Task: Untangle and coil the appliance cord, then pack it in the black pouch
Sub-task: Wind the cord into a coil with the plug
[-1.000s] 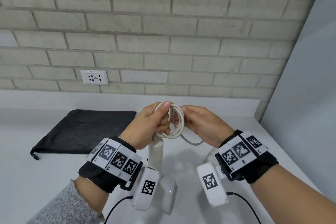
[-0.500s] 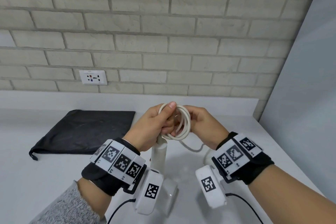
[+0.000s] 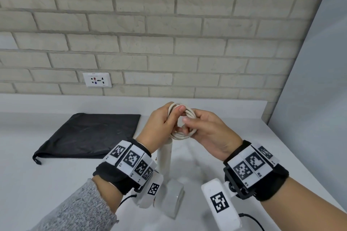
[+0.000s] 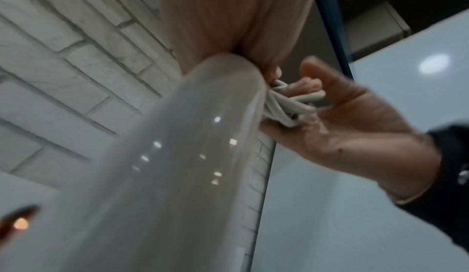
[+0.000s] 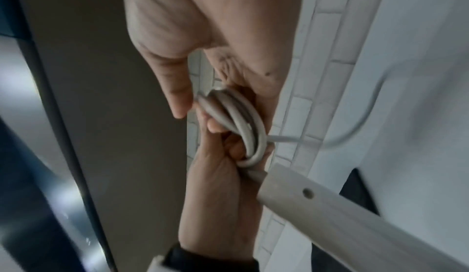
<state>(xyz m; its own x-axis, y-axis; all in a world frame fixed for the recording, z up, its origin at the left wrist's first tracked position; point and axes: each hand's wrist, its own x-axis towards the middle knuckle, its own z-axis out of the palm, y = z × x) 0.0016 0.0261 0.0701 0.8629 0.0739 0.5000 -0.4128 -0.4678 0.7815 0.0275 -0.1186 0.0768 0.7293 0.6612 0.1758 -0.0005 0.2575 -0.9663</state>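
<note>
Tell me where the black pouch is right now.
In the head view the black pouch lies flat on the white counter, to the left of the left hand, below the wall socket.

Bare white countertop (image 3: 47, 184) open in front of the flat black fabric pouch (image 3: 93, 133), white stick-shaped appliance (image 3: 165, 157) hanging between the two wrists and blocking the middle, pale brick wall (image 3: 169, 43) closing the back, grey panel (image 3: 319, 99) closing the right side
</note>
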